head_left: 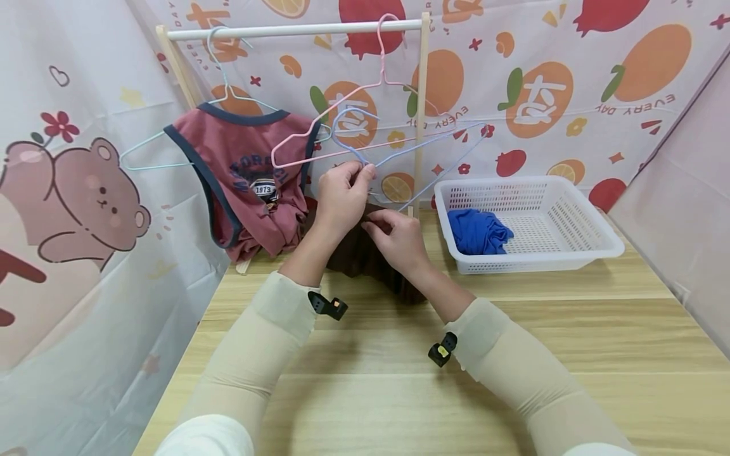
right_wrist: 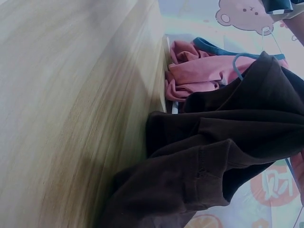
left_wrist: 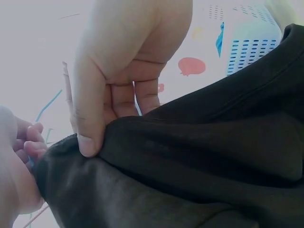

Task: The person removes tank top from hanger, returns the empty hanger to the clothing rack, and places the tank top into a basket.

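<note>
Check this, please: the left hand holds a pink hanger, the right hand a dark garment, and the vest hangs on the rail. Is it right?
The hanger in the left hand is blue, not pink, as the head view shows. The dark garment and vest are as you say.

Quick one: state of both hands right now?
Left hand: closed, pinching the blue hanger below its hook.
Right hand: closed, pinching the dark garment.

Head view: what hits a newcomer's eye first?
Probably the red tank top hanging at the left of the rack. Then, at centre, the left hand grips the blue hanger while the right hand pinches the dark cloth. At right, a white basket holds a bunched blue cloth.
</note>
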A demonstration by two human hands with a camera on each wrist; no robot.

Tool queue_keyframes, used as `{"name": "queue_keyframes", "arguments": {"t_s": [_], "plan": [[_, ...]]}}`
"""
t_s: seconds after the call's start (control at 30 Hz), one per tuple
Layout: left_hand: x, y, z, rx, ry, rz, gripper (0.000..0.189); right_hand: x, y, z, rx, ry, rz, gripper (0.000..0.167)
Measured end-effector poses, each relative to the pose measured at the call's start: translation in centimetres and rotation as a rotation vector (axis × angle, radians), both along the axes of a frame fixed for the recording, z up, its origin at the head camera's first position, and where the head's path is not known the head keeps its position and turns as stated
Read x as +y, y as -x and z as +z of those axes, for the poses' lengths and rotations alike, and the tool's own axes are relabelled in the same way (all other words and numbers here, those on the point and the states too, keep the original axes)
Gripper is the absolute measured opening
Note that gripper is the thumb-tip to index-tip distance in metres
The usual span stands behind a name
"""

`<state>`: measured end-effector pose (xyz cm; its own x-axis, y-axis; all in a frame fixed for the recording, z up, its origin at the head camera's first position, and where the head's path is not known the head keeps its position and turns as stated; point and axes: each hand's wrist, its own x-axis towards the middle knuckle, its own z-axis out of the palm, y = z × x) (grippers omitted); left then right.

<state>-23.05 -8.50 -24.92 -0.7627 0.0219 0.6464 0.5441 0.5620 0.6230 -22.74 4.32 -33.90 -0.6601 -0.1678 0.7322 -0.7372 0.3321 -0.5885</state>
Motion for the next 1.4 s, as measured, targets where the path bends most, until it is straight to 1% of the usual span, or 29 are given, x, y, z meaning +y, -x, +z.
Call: {"name": "queue_keyframes", "arguments": {"t_s": [0.23, 0.53, 0.67, 0.77, 0.9, 0.97, 1.07, 1.2, 1.33, 1.4], "plan": [[0.2, -0.1, 0.4, 0.01, -0.024, -0.032, 0.028, -0.1, 0.0, 0.0, -0.014, -0.022, -0.011, 0.008], [0.6, -0.4, 0.4, 0.012, -0.039, -0.049, 0.027, -0.3, -0.2, 0.1, -0.032, -0.052, -0.016, 0.009], [0.7, -0.5, 0.5, 0.023, -0.071, -0.067, 0.027, -0.4, -0.3, -0.1, -0.02, -0.08, -0.02, 0.009], [0.8, -0.5, 0.5, 0.055, -0.114, -0.09, 0.028, -0.5, -0.4, -0.3, -0.002, -0.098, -0.007, 0.01], [0.9, -0.5, 0.7, 0.13, -0.197, -0.133, 0.029, -0.5, -0.5, -0.6, -0.004, -0.114, 0.014, 0.009], [0.9, -0.5, 0.8, 0.168, -0.232, -0.137, 0.029, -0.5, -0.4, -0.8, -0.015, -0.133, 0.02, 0.009], [0.7, -0.4, 0.9, 0.229, -0.268, -0.127, 0.029, -0.5, -0.4, -1.1, -0.032, -0.168, 0.022, 0.01], [0.4, -0.4, 1.0, 0.316, -0.34, -0.145, 0.029, -0.4, -0.4, -1.6, -0.056, -0.197, 0.031, 0.011], [0.3, -0.4, 1.6, 0.353, -0.467, -0.175, 0.027, -0.3, -0.3, -2.1, -0.082, -0.214, 0.027, 0.012], [0.1, -0.5, 2.1, 0.346, -0.536, -0.186, 0.025, -0.2, -0.1, -2.4, -0.086, -0.222, 0.02, 0.011]]}}
